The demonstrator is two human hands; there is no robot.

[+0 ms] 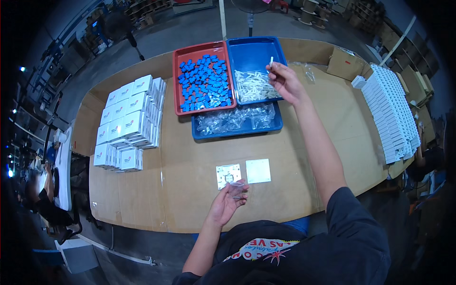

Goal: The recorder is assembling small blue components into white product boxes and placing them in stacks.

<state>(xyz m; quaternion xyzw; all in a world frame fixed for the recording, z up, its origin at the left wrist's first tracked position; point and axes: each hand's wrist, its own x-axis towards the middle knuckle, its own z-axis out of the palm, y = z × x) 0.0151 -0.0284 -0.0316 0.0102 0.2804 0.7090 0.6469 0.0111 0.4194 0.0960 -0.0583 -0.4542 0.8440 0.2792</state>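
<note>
My left hand [227, 205] is closed on a small clear plastic bag [235, 189], low over the cardboard-covered table. The bag partly overlaps a white square plate with cutouts [223, 170]. Beside that plate lies a plainer white square plate [258, 171]. Farther off, my right hand [287, 84] is raised at the right side of the upper blue tray [254, 54]. Between its thumb and fingertips is a small white stick-like piece [271, 61]. Many similar white pieces [251, 84] lie in that tray.
Left of it, a red tray [177, 92] holds small blue parts [204, 78]. A lower blue tray [237, 135] contains clear bags [232, 119]. Stacked white boxes [126, 118] stand at left, rows of white pieces [387, 114] at right. Cardboard walls [313, 52] border the table.
</note>
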